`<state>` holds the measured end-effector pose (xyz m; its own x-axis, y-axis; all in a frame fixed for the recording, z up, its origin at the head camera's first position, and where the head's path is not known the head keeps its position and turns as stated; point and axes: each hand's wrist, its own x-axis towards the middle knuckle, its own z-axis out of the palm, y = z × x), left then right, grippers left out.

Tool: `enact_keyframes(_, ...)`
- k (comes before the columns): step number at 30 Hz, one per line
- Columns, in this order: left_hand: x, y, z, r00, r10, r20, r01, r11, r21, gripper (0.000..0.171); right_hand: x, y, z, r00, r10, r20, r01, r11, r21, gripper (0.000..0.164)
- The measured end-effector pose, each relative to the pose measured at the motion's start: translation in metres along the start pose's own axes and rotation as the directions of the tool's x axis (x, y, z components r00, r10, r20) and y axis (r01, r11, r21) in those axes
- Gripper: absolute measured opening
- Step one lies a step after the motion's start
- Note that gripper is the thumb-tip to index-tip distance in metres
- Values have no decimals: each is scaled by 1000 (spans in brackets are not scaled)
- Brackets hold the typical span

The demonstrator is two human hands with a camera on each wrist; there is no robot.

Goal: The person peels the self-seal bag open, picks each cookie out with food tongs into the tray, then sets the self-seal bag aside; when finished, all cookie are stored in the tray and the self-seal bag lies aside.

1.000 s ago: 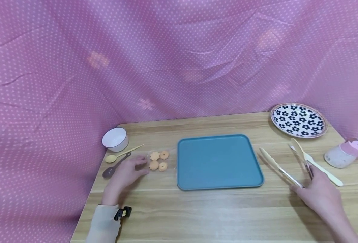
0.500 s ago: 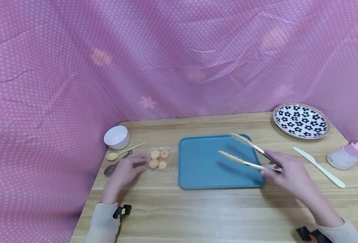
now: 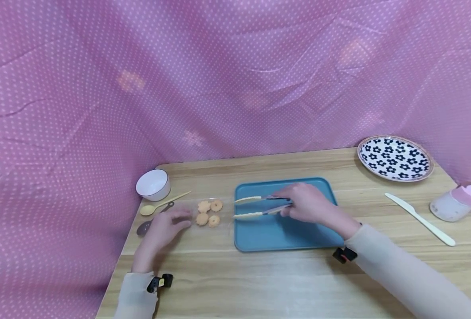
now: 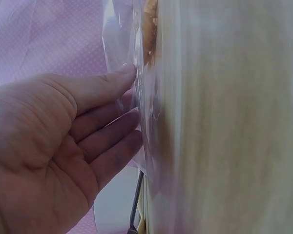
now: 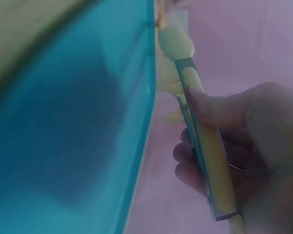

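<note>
Gripping tongs [image 3: 255,214], the right hand [image 3: 306,203] has moved, apparently above the tray [image 3: 259,241].

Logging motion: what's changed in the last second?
The right hand carried the tongs left, from beside the knife to over the tray, tips now near its left edge. No visible new grip or release. The left hand, cookies, bowl and plate stayed put.

The right hand [image 5: 273,129] holds the tongs [image 5: 213,163]; its thumb lies along one arm, and the fingers [image 5: 188,174] curl at the other side. To the left is the blue tray [image 5: 122,24], with a dark shadow on it; behind, there is pink cloth [image 5: 249,44].
</note>
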<state>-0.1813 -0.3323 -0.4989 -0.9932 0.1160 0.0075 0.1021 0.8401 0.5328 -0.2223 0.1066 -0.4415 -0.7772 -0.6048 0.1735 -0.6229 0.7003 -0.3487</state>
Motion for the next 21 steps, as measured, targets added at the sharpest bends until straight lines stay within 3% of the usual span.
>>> enact_keyframes(7,1,1,1,1000,12,-5,-12,1000,-20,29,35,-17,11,995,-74,73,76,997,-30,43)
enact_keyframes(21,1,-1,2,1000,7,14,-6,999,-31,30,63,-31,17,964,-177,198,185,983,-21,46)
